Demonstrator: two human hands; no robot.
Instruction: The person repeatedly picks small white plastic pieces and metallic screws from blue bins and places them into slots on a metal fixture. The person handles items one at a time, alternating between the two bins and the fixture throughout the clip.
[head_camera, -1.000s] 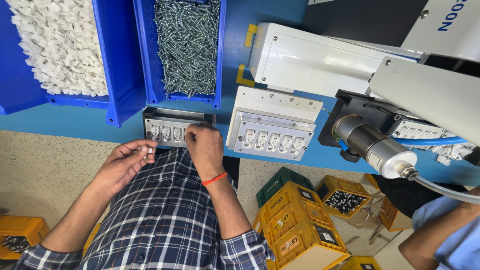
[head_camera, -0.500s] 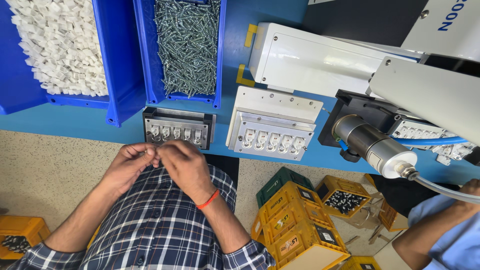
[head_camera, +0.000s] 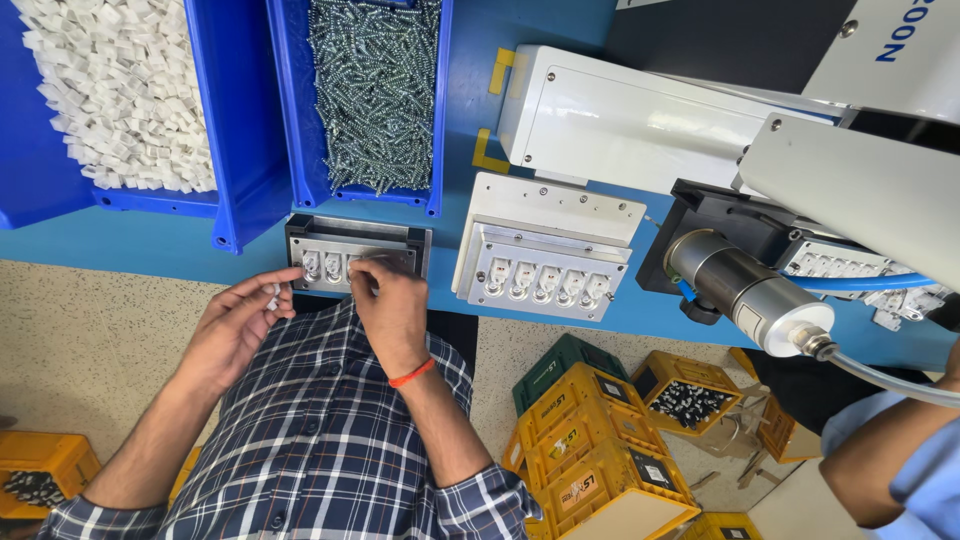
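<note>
Seems to be the loading step: filling the slots of the dark jig (head_camera: 400, 238) at the near edge of the blue bench with small white pieces (head_camera: 272, 297).

Left hand (head_camera: 232, 325): half curled just beside the jig's left end, thumb and forefinger pinched on a few of the pieces, the other fingers loosely folded beneath.

Right hand (head_camera: 392, 305): palm down over the jig's middle and right slots, fingers bent, tips pressing at the slot row. Cannot tell whether anything sits under those fingertips; hidden by the knuckles.

Two slots at the jig's left end in plain sight, each with something pale in it; the rest covered by the right hand.

Behind the jig: a parts bin (head_camera: 240, 150) heaped with the same white pieces, and a screw bin (head_camera: 437, 120) beside it. To the right, well apart from both hands, a second jig (head_camera: 545, 205), white, with a full row of slots. On the floor, yellow crates (head_camera: 590, 450); at the right edge, another person's arm (head_camera: 890, 450), away from the work.

Judging from this, next calls for passing one piece from the left pinch to the right fingertips, turning it to match the slot, and pressing it straight down into the next free slot. Needs a light, square push, and a steady jig.
</note>
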